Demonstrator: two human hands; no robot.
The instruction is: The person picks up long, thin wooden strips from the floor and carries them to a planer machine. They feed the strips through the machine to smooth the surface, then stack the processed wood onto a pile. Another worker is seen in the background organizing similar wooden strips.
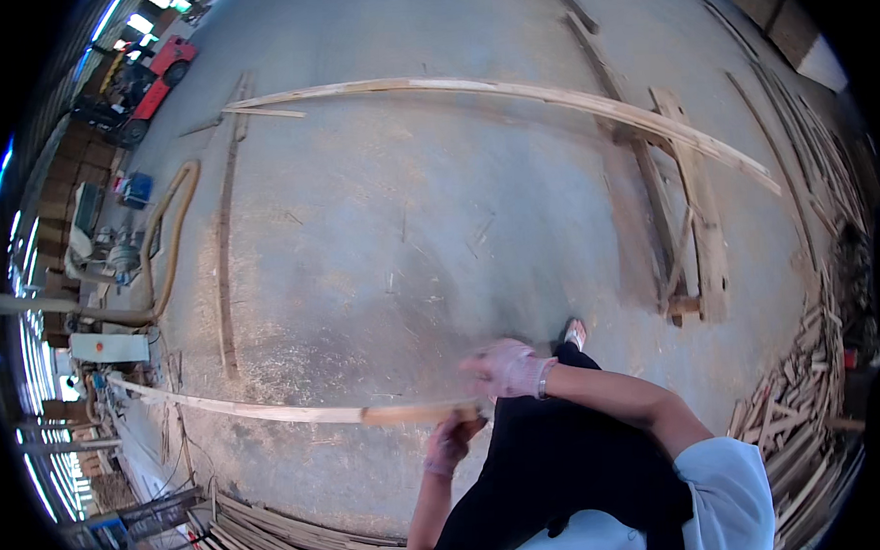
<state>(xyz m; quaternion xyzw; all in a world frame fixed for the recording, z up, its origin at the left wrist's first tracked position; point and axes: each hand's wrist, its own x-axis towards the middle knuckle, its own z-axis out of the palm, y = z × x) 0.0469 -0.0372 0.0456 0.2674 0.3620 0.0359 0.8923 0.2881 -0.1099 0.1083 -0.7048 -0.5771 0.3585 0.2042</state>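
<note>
A long, pale wooden board (309, 413) runs from the machinery at the left to my lap, its near end a darker yellow. Around that near end my left hand (449, 442) is closed, thumb side up, in a light glove. Just above the board's end hovers my right hand (509, 369), in a pinkish-white glove with a band at the wrist. Motion smears its fingers, and I cannot tell whether they touch the board.
Another long board (472, 87) lies across the far side, its right part over a wooden trestle (695, 218). Wood scraps (789, 408) heap at the right. Long strips (285, 542) lie at the lower left. A red forklift (157, 86) stands far left, beyond a hose (172, 241).
</note>
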